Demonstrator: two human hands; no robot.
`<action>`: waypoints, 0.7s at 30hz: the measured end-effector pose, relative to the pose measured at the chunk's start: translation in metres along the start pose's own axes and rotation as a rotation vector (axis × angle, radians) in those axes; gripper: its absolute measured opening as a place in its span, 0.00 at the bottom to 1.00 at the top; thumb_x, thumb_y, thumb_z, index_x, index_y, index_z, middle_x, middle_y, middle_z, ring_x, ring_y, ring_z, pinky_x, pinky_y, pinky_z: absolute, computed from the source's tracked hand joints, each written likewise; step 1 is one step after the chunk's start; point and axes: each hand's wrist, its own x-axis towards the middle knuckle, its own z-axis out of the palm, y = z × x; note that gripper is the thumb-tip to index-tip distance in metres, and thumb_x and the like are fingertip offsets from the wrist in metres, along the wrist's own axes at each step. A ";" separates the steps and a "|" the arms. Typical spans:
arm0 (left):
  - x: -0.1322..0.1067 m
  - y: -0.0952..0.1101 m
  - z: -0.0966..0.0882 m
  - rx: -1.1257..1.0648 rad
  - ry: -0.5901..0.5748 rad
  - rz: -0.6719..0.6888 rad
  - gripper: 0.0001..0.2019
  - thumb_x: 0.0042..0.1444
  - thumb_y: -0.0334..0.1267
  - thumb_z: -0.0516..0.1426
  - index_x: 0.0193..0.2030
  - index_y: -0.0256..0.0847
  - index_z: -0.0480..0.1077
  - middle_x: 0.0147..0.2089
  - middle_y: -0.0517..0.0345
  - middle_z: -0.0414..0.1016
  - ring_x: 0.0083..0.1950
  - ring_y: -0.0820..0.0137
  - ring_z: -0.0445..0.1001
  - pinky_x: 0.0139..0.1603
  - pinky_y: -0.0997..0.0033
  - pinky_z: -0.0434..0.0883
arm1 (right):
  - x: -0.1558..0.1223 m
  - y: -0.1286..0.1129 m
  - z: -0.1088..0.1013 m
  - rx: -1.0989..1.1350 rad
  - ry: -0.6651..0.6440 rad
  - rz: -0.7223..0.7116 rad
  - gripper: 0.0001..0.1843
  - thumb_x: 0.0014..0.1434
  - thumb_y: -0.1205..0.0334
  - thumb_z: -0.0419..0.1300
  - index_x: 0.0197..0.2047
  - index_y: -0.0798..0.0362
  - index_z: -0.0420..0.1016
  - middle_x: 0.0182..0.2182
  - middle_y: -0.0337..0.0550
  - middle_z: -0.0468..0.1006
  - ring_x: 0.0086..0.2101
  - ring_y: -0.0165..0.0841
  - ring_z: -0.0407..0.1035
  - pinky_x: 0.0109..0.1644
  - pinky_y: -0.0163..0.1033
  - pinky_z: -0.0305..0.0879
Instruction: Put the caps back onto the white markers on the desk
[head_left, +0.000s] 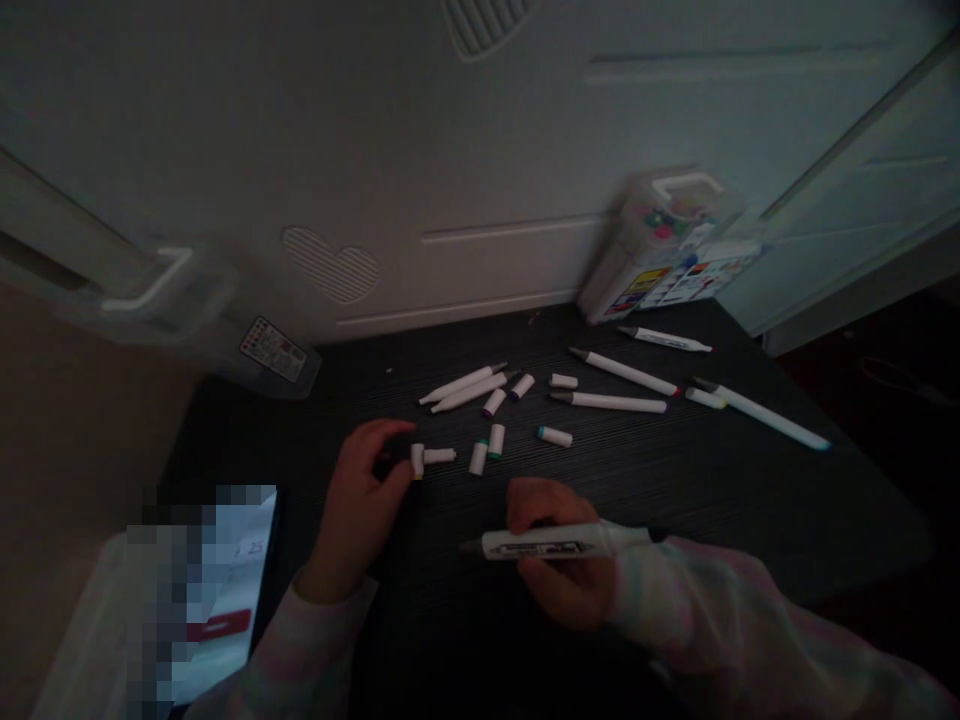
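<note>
My right hand [574,590] grips a white double-ended marker [499,546], held level with its grey tip pointing left. My left hand [360,490] is curved on the table, thumb and index finger apart. Its thumb is at a small white cap with a yellow end [417,462]; whether they touch I cannot tell. Against that cap lies another short white piece [440,456]. Between and beyond the hands are loose caps, among them a green-ended cap [496,441], a teal-ended cap [555,436] and a purple-ended cap [523,387].
Several uncapped markers lie on the dark table [420,640], including a marker [609,402] and a marker [765,415] at the right. A clear case [660,250] stands back right, another clear case [255,345] back left. A lit screen [232,590] is at the left edge.
</note>
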 end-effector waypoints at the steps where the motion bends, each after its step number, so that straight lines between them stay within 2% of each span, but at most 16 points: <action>1: 0.000 0.001 0.002 0.083 -0.052 0.063 0.15 0.44 0.34 0.53 0.41 0.44 0.70 0.45 0.55 0.68 0.45 0.62 0.66 0.46 0.59 0.65 | 0.000 0.000 0.000 -0.002 0.002 -0.004 0.06 0.48 0.65 0.51 0.33 0.52 0.60 0.20 0.36 0.62 0.20 0.27 0.58 0.23 0.34 0.56; 4: -0.001 -0.001 0.008 0.225 -0.183 0.175 0.14 0.47 0.35 0.52 0.41 0.43 0.71 0.44 0.53 0.68 0.48 0.61 0.64 0.49 0.57 0.63 | 0.000 0.002 0.000 -0.008 0.013 -0.016 0.07 0.47 0.66 0.51 0.34 0.52 0.60 0.21 0.38 0.64 0.21 0.28 0.60 0.24 0.35 0.58; 7: 0.000 -0.005 0.011 0.212 -0.236 0.183 0.12 0.51 0.37 0.50 0.41 0.42 0.71 0.43 0.53 0.70 0.47 0.63 0.65 0.49 0.60 0.63 | -0.001 0.004 0.000 0.013 0.024 -0.008 0.09 0.46 0.66 0.52 0.34 0.52 0.60 0.22 0.38 0.64 0.22 0.28 0.60 0.24 0.35 0.57; 16: 0.003 -0.001 0.007 -0.011 -0.202 -0.029 0.14 0.49 0.46 0.54 0.41 0.44 0.70 0.43 0.58 0.72 0.42 0.66 0.69 0.44 0.65 0.65 | -0.001 0.003 -0.001 0.049 0.008 0.028 0.09 0.47 0.67 0.52 0.35 0.52 0.61 0.22 0.38 0.64 0.22 0.28 0.59 0.25 0.35 0.57; 21: 0.002 -0.002 0.008 -0.099 -0.180 -0.056 0.14 0.48 0.46 0.56 0.40 0.44 0.69 0.41 0.58 0.72 0.42 0.66 0.69 0.45 0.65 0.64 | -0.004 0.005 -0.005 0.070 -0.006 0.087 0.09 0.48 0.66 0.54 0.36 0.52 0.62 0.23 0.39 0.64 0.24 0.29 0.61 0.27 0.36 0.58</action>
